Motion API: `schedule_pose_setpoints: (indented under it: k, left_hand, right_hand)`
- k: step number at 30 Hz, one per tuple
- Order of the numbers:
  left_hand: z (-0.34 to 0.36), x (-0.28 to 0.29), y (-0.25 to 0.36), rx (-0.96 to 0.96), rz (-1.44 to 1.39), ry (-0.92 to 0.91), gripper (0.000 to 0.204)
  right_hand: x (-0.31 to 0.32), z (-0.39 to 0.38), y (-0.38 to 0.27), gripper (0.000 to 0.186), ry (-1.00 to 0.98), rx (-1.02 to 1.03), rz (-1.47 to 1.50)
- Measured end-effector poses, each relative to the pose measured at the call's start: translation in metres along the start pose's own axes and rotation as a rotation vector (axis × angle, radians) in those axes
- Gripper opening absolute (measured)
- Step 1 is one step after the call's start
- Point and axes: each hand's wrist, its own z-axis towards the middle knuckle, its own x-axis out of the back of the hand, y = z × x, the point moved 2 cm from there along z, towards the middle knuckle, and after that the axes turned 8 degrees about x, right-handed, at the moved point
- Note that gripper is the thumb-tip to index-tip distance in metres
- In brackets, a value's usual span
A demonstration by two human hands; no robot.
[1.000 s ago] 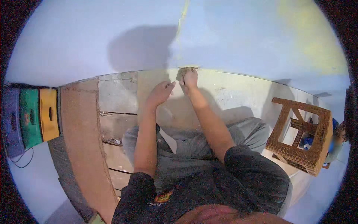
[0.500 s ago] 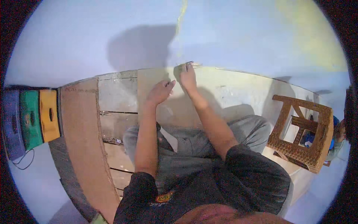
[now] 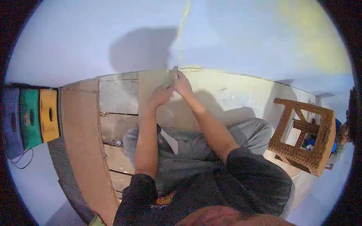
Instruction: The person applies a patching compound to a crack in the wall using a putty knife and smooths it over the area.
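My right hand [image 3: 181,83], closed, grips a small thin metal-looking object [image 3: 175,69] at the foot of the pale wall [image 3: 233,34], just left of a short dark crack or gap [image 3: 190,67]. My left hand [image 3: 164,94] is just below and left of it, over the light plywood board [image 3: 215,86], fingers curled; what it holds, if anything, is too small to make out. My forearms reach over my crossed legs in grey trousers.
Purple, green and yellow plastic bins [image 3: 30,127] stand at the left beside brown cardboard [image 3: 80,124] and wooden planks [image 3: 117,125]. A brown woven-pattern stool [image 3: 326,147] lies tipped at the right; behind it is a partly hidden person [image 3: 343,132].
My right hand has drawn left and down from the crack along the wall's foot, the thin object still in it. My left hand has shifted slightly down, and the two hands are closer.
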Motion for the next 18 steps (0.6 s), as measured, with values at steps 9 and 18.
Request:
schedule_pose_setpoints:
  k: [9,18]
  left_hand:
    - [0.01,0.01,-0.001,0.055,-0.189,0.114,0.06]
    - [-0.014,0.016,0.031,0.066,-0.155,0.059,0.065]
  right_hand:
    - [0.03,-0.017,-0.001,0.041,-0.022,0.137,-0.235]
    - [0.142,-0.019,0.048,0.036,0.205,0.338,-0.628]
